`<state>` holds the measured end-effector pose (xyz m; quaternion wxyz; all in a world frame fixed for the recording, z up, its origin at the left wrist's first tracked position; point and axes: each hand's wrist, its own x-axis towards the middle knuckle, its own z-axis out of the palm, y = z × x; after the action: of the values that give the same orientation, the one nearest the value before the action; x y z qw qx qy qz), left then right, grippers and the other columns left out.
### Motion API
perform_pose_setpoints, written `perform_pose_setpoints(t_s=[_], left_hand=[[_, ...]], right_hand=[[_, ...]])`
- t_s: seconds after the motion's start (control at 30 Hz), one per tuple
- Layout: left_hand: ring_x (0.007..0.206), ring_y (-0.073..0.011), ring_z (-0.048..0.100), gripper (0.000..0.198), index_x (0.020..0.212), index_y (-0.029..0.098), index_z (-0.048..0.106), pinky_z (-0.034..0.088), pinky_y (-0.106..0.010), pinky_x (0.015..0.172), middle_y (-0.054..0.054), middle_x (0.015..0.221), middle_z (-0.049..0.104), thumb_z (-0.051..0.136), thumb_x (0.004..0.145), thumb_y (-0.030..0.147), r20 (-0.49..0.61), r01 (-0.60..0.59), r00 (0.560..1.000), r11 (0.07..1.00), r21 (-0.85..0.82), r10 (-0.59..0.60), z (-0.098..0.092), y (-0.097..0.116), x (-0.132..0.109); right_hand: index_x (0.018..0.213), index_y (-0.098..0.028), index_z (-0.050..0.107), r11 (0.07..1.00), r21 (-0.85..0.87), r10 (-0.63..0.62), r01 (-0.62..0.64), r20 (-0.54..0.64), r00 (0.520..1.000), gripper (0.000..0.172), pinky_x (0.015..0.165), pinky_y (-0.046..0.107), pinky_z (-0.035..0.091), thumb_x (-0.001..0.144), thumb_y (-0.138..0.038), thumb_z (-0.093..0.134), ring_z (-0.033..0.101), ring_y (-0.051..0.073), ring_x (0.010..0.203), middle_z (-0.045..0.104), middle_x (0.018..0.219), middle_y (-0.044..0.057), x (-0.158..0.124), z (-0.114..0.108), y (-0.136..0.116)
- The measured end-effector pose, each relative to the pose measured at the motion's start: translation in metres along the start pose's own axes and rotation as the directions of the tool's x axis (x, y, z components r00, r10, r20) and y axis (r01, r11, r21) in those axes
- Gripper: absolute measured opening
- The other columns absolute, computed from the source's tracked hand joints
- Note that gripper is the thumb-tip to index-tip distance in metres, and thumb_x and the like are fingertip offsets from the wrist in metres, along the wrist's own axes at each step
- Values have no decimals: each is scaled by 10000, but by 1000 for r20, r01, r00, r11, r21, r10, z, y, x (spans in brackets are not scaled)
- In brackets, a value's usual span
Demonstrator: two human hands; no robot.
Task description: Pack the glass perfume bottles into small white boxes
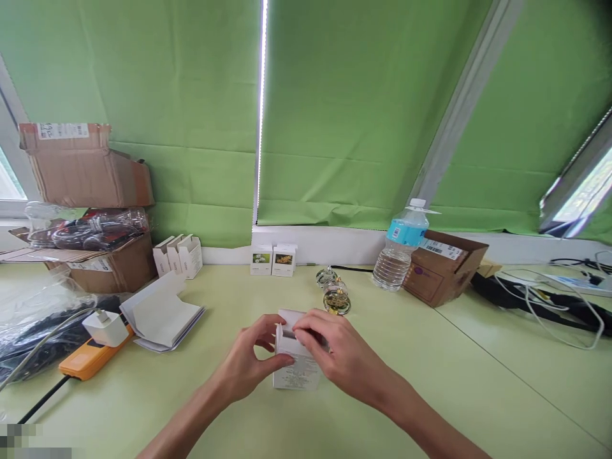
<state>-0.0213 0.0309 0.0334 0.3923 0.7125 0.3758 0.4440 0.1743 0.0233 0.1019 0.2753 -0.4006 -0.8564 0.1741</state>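
A small white cardboard box (297, 376) with printed text on its near side stands upright on the table, its top flap raised at the back. My left hand (248, 357) grips the box's left side between thumb and fingers. Over the top opening, my right hand (335, 347) is closed, thumb and index finger at the rim near the flap. Its curled fingers hide the box's upper right edge, and whether they also hold something small cannot be seen. Just beyond the box lie round glass-like items with gold trim (336, 296).
Two small picture boxes (272, 260) and several open white boxes (179, 256) line the back. Left are folded papers (165, 312), an orange power strip (90, 357), a white charger (102, 327) and stacked cartons (86, 172). Right are a water bottle (396, 255), a carton (437, 271) and cables (549, 306).
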Motion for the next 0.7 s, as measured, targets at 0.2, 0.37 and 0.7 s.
perform_pose_setpoints(t_s=[0.2,0.37,0.7], left_hand=[[826,-140,609,396,1149,284,566,517,-284,786,22,1003,677,701,784,212,-7,-5,1000,999,33,6,0,1,-1],[839,-145,609,396,1186,304,542,521,-298,796,20,1039,674,680,815,275,-3,-10,1000,997,70,10,1,-1,0],[858,-151,637,401,1204,304,518,521,-303,803,23,1036,685,669,832,301,11,-45,999,995,86,44,0,-6,0]], right_hand=[[854,-213,590,994,-95,-49,51,27,998,287,703,303,408,999,-223,343,569,173,783,636,865,23,-1,6,-1],[911,-211,583,984,-164,-56,64,55,997,267,716,308,405,1009,-283,346,576,185,827,650,879,22,-2,8,-2],[963,-213,634,965,-248,-55,82,116,992,252,758,319,417,999,-281,393,597,198,850,671,889,24,-6,3,-3]])
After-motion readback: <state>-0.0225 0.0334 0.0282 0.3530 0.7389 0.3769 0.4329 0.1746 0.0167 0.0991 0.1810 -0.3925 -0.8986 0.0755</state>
